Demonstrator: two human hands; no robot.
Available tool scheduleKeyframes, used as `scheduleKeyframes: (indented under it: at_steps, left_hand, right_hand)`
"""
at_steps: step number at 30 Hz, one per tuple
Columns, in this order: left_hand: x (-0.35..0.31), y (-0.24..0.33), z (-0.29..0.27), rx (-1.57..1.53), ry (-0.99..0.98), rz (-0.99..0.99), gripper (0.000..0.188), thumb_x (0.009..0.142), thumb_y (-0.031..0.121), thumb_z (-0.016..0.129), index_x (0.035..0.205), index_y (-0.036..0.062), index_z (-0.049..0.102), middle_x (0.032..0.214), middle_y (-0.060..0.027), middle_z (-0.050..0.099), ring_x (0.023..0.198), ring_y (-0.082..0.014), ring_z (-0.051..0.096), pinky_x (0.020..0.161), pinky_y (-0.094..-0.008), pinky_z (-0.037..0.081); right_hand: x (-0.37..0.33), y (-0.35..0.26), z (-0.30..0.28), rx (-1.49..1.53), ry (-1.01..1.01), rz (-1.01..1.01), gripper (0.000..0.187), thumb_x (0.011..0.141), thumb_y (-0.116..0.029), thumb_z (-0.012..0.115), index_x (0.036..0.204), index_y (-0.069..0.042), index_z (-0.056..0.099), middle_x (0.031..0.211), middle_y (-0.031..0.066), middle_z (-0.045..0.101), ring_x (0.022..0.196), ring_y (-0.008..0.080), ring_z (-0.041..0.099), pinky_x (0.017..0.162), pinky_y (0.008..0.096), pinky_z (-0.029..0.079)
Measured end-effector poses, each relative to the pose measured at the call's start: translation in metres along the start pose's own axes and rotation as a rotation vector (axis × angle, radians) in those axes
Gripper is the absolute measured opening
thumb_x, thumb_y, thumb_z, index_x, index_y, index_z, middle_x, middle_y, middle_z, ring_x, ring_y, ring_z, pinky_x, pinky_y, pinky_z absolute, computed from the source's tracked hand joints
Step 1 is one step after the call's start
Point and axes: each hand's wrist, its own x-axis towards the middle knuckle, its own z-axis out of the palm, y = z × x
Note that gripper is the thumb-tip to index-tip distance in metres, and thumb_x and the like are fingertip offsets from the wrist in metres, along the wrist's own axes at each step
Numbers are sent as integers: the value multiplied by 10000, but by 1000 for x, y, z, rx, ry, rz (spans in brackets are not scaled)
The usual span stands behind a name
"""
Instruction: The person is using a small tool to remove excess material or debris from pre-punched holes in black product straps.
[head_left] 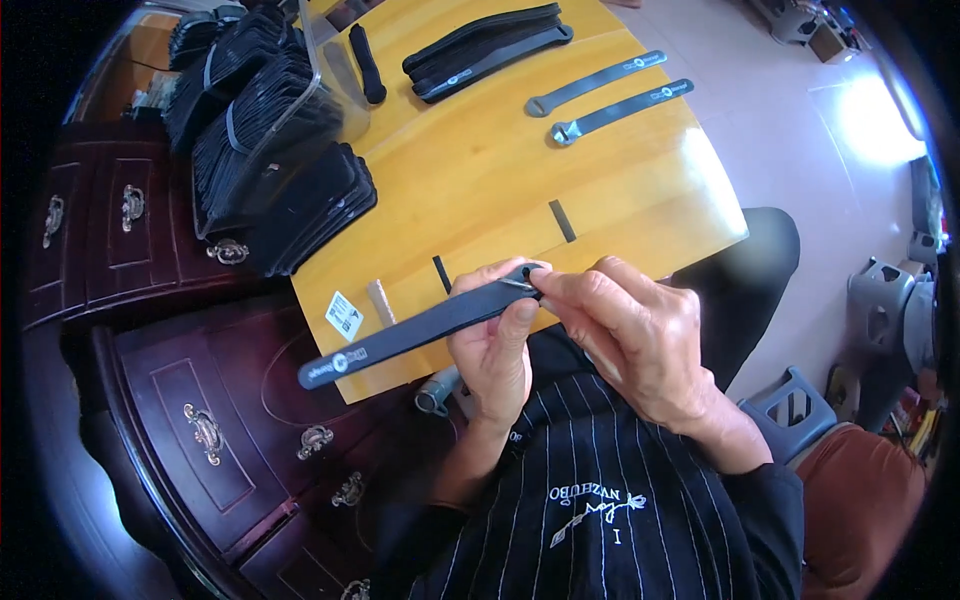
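My left hand (488,365) is closed round a long black strap (400,338), which has rounded ends and pale print. The strap's far end sticks out to the left, past the table edge. At its other end, my right hand (630,335) pinches the tip with thumb and finger. A small shiny metal piece (517,284) shows there, partly hidden by the fingers. Two similar straps, an upper strap (600,84) and a lower strap (630,108) with metal at its end, lie on the yellow table (450,190). Beyond my hands lie two short black strips, one of them a right-hand strip (563,221).
At the back lies a stack of black straps (485,60), with a folded black strap (367,65) beside it. A clear bin (325,95) and banded bundles (245,130) stand left. A white label (343,317) lies near the left edge. Dark drawers (190,400) and a grey stool (790,410) flank me.
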Motion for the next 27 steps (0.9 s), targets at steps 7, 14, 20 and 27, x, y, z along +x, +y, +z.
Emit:
scheduleKeyframes:
  at_steps: [7,14,20,27]
  left_hand:
    - [4,11,-18,87,-205,-202,280,858,-5,653,1084,-62,497,952,-174,630,785,-192,664,692,-270,555]
    - [6,18,-22,73,-289,-373,209,862,-16,624,1032,-58,510,813,-133,653,686,-163,667,663,-261,548]
    - [6,10,-23,-57,-292,-565,243,857,78,607,1017,-70,501,772,-158,638,628,-204,654,545,-294,544]
    - [8,10,-39,-331,-162,-512,260,836,194,558,962,-26,501,693,-171,603,533,-253,617,429,-301,489]
  right_hand:
    - [5,21,-20,-17,-148,-118,146,838,-197,641,956,-111,645,745,35,595,641,212,636,546,319,497]
    - [14,30,-20,-23,-194,-199,115,829,-198,640,904,-111,625,746,16,603,691,198,642,593,316,499]
    - [18,42,-6,188,-213,-98,128,856,-219,635,884,-93,635,772,41,634,709,232,652,591,339,497]
    - [26,38,-20,310,-354,244,278,781,-211,766,967,-27,675,802,39,663,692,107,620,569,261,463]
